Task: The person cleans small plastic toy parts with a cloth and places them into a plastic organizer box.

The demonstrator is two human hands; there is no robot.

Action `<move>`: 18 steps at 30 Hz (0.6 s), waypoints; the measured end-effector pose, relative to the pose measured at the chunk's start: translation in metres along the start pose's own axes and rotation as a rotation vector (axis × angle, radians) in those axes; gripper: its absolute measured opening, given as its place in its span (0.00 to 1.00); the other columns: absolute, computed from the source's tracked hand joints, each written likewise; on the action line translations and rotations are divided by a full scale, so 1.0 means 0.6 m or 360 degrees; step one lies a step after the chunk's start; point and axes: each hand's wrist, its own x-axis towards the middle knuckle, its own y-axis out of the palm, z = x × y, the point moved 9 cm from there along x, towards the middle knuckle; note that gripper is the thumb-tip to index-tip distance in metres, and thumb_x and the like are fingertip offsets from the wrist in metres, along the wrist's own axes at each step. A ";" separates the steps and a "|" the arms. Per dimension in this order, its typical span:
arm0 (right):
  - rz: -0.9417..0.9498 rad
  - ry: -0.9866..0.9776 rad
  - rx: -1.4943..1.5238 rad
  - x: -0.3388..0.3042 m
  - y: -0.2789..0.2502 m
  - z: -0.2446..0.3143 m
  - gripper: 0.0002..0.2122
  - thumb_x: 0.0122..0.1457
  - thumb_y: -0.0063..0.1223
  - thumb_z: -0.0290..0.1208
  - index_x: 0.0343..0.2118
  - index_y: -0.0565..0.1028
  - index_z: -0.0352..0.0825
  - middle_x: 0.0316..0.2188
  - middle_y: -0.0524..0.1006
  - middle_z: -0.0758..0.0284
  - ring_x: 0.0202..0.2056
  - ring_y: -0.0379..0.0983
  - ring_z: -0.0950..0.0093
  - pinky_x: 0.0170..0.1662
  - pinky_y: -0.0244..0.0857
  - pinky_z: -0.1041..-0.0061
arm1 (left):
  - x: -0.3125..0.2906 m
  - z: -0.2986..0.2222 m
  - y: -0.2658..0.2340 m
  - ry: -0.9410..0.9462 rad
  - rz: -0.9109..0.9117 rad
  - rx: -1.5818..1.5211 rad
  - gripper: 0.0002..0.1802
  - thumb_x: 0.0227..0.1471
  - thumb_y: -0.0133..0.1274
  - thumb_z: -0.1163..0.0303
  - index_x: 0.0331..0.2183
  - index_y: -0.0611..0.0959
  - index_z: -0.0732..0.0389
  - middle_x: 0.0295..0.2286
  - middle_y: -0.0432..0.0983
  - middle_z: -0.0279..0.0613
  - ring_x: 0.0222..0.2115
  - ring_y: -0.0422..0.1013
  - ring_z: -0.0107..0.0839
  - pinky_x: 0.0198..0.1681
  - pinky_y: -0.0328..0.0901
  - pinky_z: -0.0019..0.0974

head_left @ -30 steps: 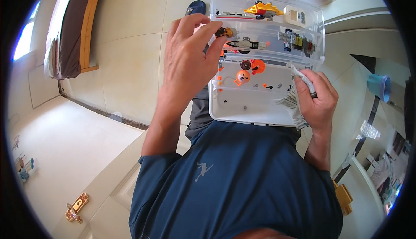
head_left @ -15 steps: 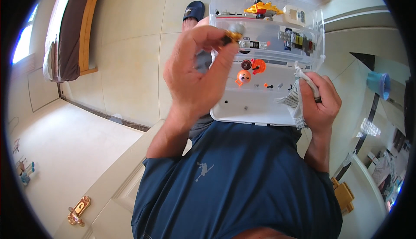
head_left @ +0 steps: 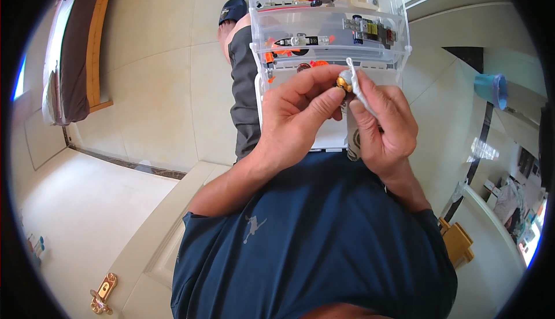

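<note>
Above clear tray (head_left: 329,139): left hand (head_left: 295,119), right hand (head_left: 384,125) pinching small part (head_left: 344,80).

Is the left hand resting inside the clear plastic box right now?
No, the left hand is raised above the clear plastic box, pinching a small grey-and-gold piece with the right hand.

A clear glossy plastic organiser box (head_left: 329,24) holds glossy plastic pieces; the floor (head_left: 162,70) is smooth glazed tile.

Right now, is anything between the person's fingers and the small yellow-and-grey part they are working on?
Nothing visible. The left hand and right hand both pinch the small yellow-and-grey part directly, above the clear plastic organizer tray. A thin plastic bag hangs from the right hand beside it.
</note>
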 end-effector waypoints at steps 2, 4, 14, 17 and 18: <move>0.0016 -0.0046 -0.0009 -0.007 0.000 0.006 0.19 0.61 0.66 0.18 0.56 0.82 0.30 0.38 0.83 0.60 0.33 0.80 0.69 0.38 0.75 0.74 | 0.003 -0.001 -0.004 0.0065 -0.0036 -0.0020 0.18 0.70 0.55 0.76 0.57 0.81 0.71 0.43 0.84 0.40 0.40 0.78 0.24 0.46 0.75 0.31; 0.0065 -0.0064 -0.0012 -0.012 0.008 0.006 0.17 0.61 0.66 0.18 0.54 0.84 0.31 0.36 0.82 0.61 0.32 0.80 0.69 0.36 0.75 0.73 | 0.002 -0.001 -0.018 0.0134 -0.0209 -0.0075 0.16 0.70 0.55 0.76 0.56 0.81 0.71 0.43 0.84 0.40 0.40 0.78 0.24 0.47 0.75 0.32; 0.0028 0.0009 0.0039 -0.005 -0.002 0.000 0.16 0.61 0.65 0.17 0.53 0.84 0.31 0.42 0.78 0.60 0.40 0.77 0.69 0.42 0.73 0.73 | -0.001 0.010 -0.018 0.0061 -0.0231 -0.0088 0.16 0.71 0.55 0.74 0.55 0.82 0.71 0.42 0.84 0.37 0.36 0.78 0.24 0.44 0.74 0.30; 0.0130 -0.0066 0.0044 -0.007 0.009 0.007 0.16 0.61 0.65 0.17 0.53 0.85 0.32 0.42 0.78 0.60 0.38 0.77 0.68 0.42 0.73 0.73 | -0.005 -0.003 -0.027 0.0096 -0.0254 -0.0049 0.16 0.70 0.55 0.75 0.55 0.82 0.71 0.42 0.84 0.37 0.37 0.78 0.24 0.44 0.74 0.29; 0.0088 0.0010 0.0056 -0.004 0.003 -0.001 0.15 0.62 0.65 0.17 0.52 0.84 0.30 0.42 0.79 0.60 0.37 0.77 0.69 0.42 0.73 0.74 | -0.009 -0.018 -0.021 0.0149 -0.0259 0.0038 0.15 0.69 0.56 0.76 0.55 0.82 0.71 0.42 0.84 0.38 0.38 0.78 0.25 0.45 0.73 0.30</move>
